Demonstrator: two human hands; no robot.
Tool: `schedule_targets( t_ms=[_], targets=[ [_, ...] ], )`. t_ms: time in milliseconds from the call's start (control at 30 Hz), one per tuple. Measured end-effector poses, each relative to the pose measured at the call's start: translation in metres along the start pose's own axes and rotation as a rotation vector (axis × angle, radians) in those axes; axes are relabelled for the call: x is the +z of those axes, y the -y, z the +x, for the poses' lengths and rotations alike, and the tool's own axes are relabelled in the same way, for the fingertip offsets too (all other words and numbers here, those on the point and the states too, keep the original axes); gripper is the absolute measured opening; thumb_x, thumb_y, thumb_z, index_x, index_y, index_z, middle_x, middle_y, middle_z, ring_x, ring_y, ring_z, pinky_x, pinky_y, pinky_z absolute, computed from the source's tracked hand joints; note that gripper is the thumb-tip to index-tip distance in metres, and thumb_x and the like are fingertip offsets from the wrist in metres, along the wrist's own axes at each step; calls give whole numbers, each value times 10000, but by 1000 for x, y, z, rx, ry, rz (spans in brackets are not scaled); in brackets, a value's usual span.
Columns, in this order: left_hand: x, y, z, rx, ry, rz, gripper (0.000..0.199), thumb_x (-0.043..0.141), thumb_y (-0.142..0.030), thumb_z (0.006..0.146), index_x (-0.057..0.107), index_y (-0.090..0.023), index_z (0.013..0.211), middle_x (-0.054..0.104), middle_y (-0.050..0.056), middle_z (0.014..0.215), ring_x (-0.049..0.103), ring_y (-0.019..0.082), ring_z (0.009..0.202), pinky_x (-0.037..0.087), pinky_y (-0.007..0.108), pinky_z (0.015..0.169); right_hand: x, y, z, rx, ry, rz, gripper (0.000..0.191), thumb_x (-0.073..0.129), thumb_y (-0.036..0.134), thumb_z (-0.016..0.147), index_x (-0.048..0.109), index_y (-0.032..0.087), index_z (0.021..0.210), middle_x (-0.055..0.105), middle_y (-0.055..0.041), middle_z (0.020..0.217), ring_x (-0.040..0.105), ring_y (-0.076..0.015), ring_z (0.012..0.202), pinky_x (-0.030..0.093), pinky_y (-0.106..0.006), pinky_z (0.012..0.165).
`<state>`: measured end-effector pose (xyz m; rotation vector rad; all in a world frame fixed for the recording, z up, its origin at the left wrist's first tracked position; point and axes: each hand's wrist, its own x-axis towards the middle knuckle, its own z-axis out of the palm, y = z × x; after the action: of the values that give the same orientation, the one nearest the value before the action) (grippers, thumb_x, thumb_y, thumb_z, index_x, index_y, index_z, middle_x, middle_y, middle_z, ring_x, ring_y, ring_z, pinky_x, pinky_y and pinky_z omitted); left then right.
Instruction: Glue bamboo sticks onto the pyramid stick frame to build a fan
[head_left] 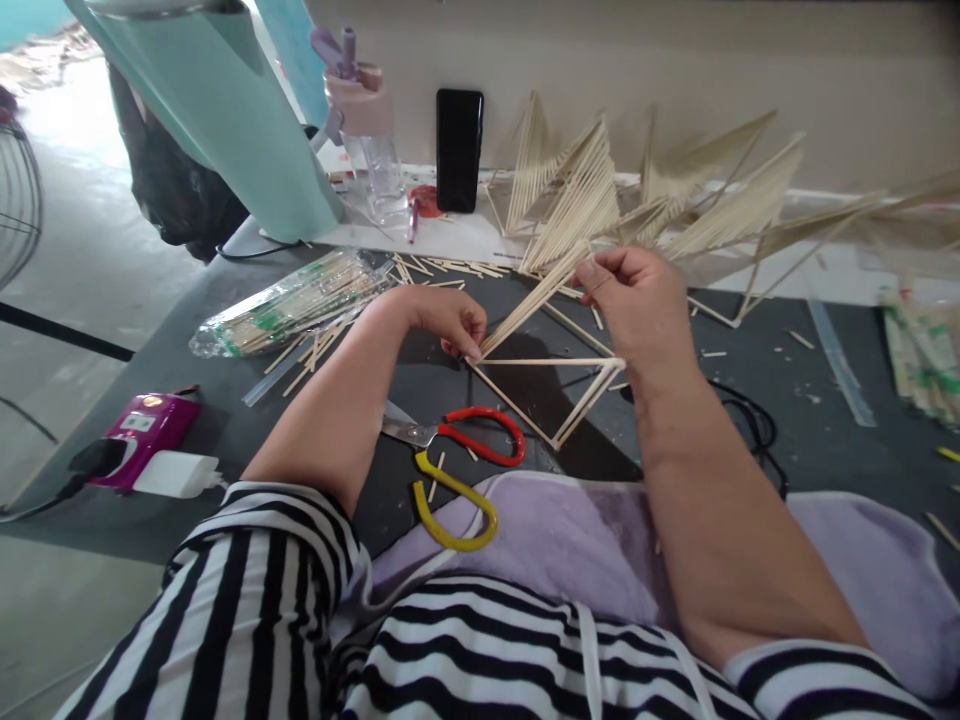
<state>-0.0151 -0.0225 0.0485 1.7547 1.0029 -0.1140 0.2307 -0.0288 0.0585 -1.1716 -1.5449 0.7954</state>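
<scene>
A small frame of thin wooden sticks [544, 362] stands on the dark tabletop between my hands, with a row of slanting sticks [531, 305] rising to the upper right. At its left corner, my left hand [454, 322] pinches the lower ends of the slanting sticks. My right hand [637, 300] is closed on their upper ends, fingertips pressed together. Whether either hand holds a separate loose stick, I cannot tell. Scissors [427, 438] with one red and one yellow handle lie in front of the frame, their blade tips hidden by my left forearm.
Finished stick structures [577, 200] line the wall behind. Bagged sticks [285, 305] lie at left, near a pink power adapter [154, 425]. A phone [459, 150], a bottle [367, 130] and a tall teal container [217, 110] stand at the back. Purple cloth [570, 530] covers the near edge.
</scene>
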Motion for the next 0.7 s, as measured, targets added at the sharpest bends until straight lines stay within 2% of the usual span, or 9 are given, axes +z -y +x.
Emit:
schedule_targets(
  t_ms=[167,333,700],
  targets=[
    [1,-4,0,37,-18,-3,281,786,-358,641,640,-145,751,656,12,668,565,118,611,432,238,618,0,-2,1,-16,-10,10,190,716,352,785,617,204,719,588,32,596,519,-95,517,448,-262,528],
    [4,-8,2,14,-36,-3,268,799,-332,623,629,-151,724,646,19,658,575,138,615,434,248,605,1,-5,2,-33,-18,52,218,735,384,761,626,200,712,605,37,600,511,-87,509,438,-250,508],
    [5,-6,3,7,-41,-53,266,805,-315,604,639,-149,729,646,24,663,568,144,616,439,270,625,2,-4,2,-12,-24,94,202,744,362,741,627,201,712,641,32,637,501,-80,506,450,-236,500]
  ],
)
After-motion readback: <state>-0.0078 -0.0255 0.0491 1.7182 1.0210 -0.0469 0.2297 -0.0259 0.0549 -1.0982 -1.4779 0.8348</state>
